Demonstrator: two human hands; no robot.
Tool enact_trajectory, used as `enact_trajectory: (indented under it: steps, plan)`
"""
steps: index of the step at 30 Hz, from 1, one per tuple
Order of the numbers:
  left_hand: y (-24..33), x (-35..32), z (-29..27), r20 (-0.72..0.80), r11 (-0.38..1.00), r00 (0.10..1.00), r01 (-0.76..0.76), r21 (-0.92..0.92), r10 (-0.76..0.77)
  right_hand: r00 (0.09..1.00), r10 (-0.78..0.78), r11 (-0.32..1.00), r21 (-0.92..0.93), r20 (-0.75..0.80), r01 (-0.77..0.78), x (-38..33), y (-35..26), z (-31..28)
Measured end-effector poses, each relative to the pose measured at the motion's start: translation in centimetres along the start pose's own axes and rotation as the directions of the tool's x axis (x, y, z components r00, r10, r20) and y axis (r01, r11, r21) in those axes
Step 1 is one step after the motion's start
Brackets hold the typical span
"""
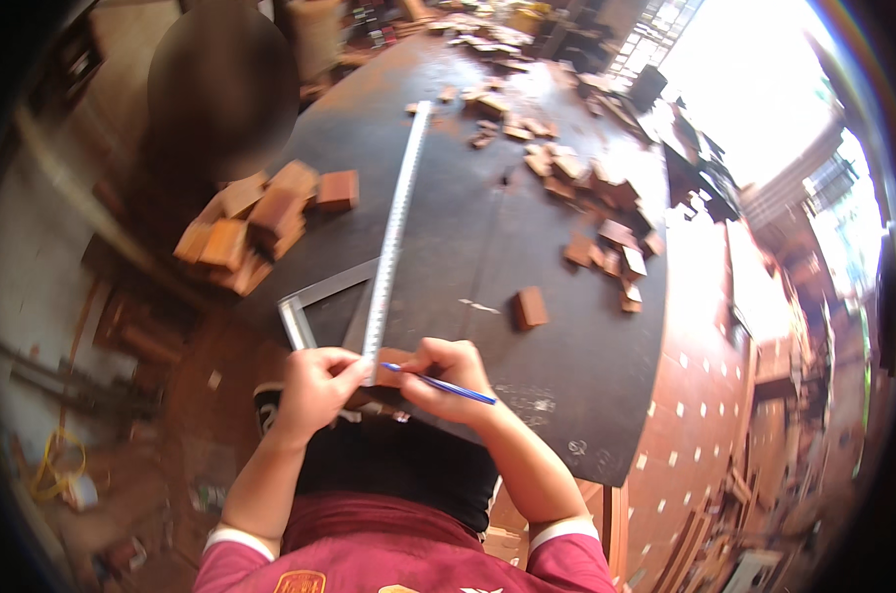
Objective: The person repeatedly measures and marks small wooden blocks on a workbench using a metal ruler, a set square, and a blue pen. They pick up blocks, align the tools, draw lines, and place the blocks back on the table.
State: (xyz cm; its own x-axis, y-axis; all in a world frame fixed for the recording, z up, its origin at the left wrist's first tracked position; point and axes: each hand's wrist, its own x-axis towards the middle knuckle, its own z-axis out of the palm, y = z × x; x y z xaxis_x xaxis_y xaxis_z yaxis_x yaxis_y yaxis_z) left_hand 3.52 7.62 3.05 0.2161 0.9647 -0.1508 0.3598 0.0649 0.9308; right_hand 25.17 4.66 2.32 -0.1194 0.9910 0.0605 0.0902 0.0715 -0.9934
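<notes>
A long steel ruler (396, 227) runs from the table's near edge toward its far side. My left hand (316, 388) pinches its near end between thumb and fingers. Under and beside that end lies a small reddish-brown wood block (396, 364), partly covered by my hands. My right hand (450, 379) is closed round a blue pen (455, 388), its tip pointing left toward the ruler and block. Whether the tip touches the wood I cannot tell. Just beyond my left hand, a metal try square (329, 287) lies on the table, left of the ruler.
The dark tabletop (448, 227) carries a pile of wood blocks (260, 222) on its left and scattered offcuts (601, 212) on its right. A single block (530, 307) sits right of the ruler. A dark round blurred shape (222, 89) stands at the far left.
</notes>
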Motion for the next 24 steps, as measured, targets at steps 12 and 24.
enact_trajectory:
  steps: [12, 24]
  plan:
    - [3.3, 5.4, -0.5, -0.15, 0.86, 0.884, -0.37, 0.351, 0.442, 0.878, -0.477, 0.79, -0.448, -0.022, 0.418, 0.1, 0.3, -2.0]
    - [-10.9, -1.4, -5.6, -0.297, 0.995, 0.955, 0.002, 0.097, 0.027, 0.913, -0.352, 0.738, -0.539, 0.205, 0.406, -0.1, -0.5, -1.3]
